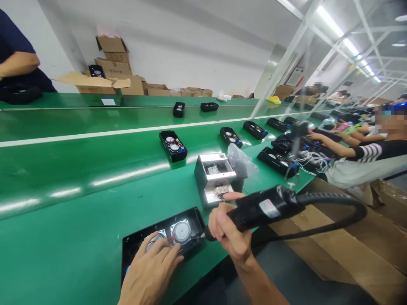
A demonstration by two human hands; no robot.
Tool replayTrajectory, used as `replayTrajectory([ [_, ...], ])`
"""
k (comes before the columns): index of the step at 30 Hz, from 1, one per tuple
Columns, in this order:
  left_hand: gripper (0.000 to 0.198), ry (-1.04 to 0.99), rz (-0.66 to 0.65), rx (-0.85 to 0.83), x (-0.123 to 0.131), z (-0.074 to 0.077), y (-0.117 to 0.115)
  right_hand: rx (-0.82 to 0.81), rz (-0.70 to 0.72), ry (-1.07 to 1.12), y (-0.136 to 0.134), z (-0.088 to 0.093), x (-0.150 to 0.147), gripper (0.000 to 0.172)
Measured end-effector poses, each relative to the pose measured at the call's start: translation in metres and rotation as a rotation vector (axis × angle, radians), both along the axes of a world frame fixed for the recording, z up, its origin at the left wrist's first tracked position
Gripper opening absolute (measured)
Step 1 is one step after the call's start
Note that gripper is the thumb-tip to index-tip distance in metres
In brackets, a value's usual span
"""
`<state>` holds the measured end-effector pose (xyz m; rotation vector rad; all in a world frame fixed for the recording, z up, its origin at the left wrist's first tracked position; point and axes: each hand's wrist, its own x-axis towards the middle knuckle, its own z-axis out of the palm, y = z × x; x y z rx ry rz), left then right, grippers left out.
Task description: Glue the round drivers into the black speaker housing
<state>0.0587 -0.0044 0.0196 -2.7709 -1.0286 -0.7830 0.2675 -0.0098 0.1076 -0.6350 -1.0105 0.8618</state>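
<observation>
On the green bench in front of me lies a black speaker box [195,243], its open side up, with round silver speaker drivers [182,231] and red wires inside. Over its near-left part rests my left hand [154,262], fingers outstretched across one driver. My right hand [227,226] is wrapped round a black electric screwdriver [263,207] with a thick cable trailing right. The tool's tip points left at the box's right end; whether it touches a screw I cannot make out. Just beyond stands a metal screw feeder [208,178], close to my right fingers.
Several more speaker boxes [173,145] sit on the green conveyor belt [79,156]. A clear plastic bag [241,161] is beside the feeder. White cables [310,161] and a co-worker's arm [337,146] are at right. Cardboard boxes [333,241] stand below the bench and along the wall.
</observation>
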Motion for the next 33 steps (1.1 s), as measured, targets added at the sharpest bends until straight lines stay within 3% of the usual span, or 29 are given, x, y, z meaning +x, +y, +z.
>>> replayTrajectory([
  [6, 0.020, -0.021, -0.011, -0.001, -0.001, -0.002, -0.001, -0.045, 0.088, -0.017, -0.001, -0.020, -0.026, 0.027],
  [18, 0.024, 0.013, -0.020, -0.016, -0.001, 0.001, 0.000, -0.104, 0.063, -0.240, 0.001, -0.033, -0.037, 0.024],
  [25, 0.038, -0.044, -0.004, -0.050, 0.003, 0.004, -0.002, -0.012, -0.104, -0.581, -0.006, -0.024, -0.037, 0.032],
  [33, 0.036, -0.009, -0.053, -0.087, 0.002, 0.000, -0.003, -0.046, -0.097, -0.613, -0.013, -0.025, -0.040, 0.032],
])
